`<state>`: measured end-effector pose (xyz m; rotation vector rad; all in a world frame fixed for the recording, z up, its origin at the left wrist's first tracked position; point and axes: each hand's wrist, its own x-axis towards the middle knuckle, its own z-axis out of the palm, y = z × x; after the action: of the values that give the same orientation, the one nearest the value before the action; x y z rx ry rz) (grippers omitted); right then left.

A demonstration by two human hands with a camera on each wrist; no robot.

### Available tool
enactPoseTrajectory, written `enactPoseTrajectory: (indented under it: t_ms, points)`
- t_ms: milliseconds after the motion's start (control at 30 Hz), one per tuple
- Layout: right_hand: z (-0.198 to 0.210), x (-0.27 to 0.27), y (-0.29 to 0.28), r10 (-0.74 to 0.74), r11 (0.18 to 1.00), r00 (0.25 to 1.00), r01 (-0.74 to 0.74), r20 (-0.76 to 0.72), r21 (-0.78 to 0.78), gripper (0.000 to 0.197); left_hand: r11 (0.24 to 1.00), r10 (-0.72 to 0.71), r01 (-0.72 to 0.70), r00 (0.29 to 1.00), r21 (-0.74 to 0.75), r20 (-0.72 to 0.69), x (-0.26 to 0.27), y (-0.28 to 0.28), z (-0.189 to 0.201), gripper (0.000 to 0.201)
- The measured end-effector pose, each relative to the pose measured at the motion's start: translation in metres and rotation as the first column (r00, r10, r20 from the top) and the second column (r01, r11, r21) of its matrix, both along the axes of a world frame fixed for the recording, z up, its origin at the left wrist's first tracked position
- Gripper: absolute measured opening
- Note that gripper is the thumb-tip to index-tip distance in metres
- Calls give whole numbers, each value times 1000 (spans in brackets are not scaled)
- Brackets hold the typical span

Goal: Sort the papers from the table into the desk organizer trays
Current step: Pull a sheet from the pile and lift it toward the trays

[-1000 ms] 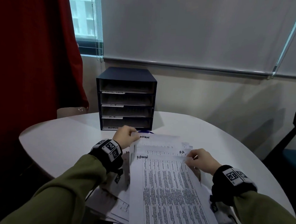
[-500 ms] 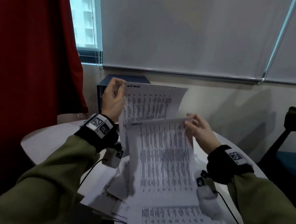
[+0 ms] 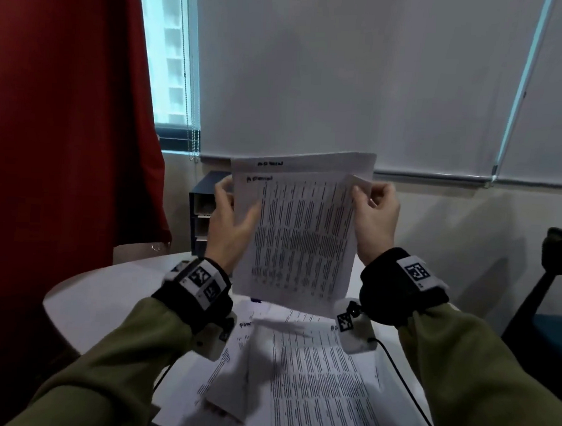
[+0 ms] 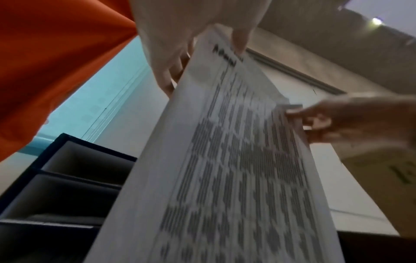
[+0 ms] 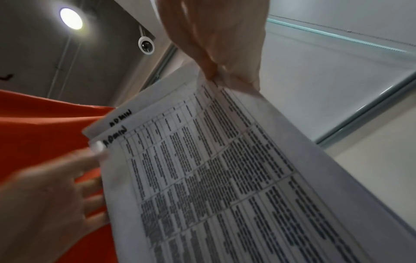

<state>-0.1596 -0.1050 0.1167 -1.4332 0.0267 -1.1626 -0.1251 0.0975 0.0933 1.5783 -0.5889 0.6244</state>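
Handwritten headings on the two raised sheets. The rear sheet (image 5: 126, 115) bears "ADMIN" in black capitals at its top left corner; the front sheet (image 5: 202, 178) bears "ADMIN" directly below it, above a printed table whose small text is illegible. Labels on the organizer trays (image 3: 203, 215) cannot be read.

A white, rounded worktop (image 3: 105, 304) carries the lot. Printed papers (image 3: 313, 377) lie spread across its near part, overlapping loosely (one sheet sticks out to the left). At the far edge stands a dark organizer (image 3: 201, 208) with stacked trays, well apart from the papers; sheets held up in front hide most of it.
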Motion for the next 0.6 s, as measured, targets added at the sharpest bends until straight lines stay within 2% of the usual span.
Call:
enactPoseTrajectory:
  t_ms: [67,133,200,300,467,533,600]
  points:
    - [-3,-5,6,53,995,997,-57,54,80,25,996,84,-84,996,16,9,-2,-5,-12,39]
    - [-19,-11,12,184,974,981,-189,53,125,33,990,138,-137,990,25,-43,-6,-12,-27,37]
    - [-48,-15,16,271,955,960,-260,-65,141,41,986,163,-159,979,42,-122,-11,-19,-51,42]
    - [-97,-18,18,314,945,903,-268,-293,189,39,990,141,-137,948,33,-286,-11,-23,-88,48]
    - [-145,-10,13,338,940,772,-244,-538,240,33,997,58,-15,816,79,-575,1,-13,-123,43]
    - [-152,-3,10,307,952,737,-226,-602,209,30,993,31,45,788,108,-615,7,-9,-126,46]
    - [-151,6,8,291,957,739,-223,-608,188,30,991,61,26,796,134,-602,10,-6,-118,47]
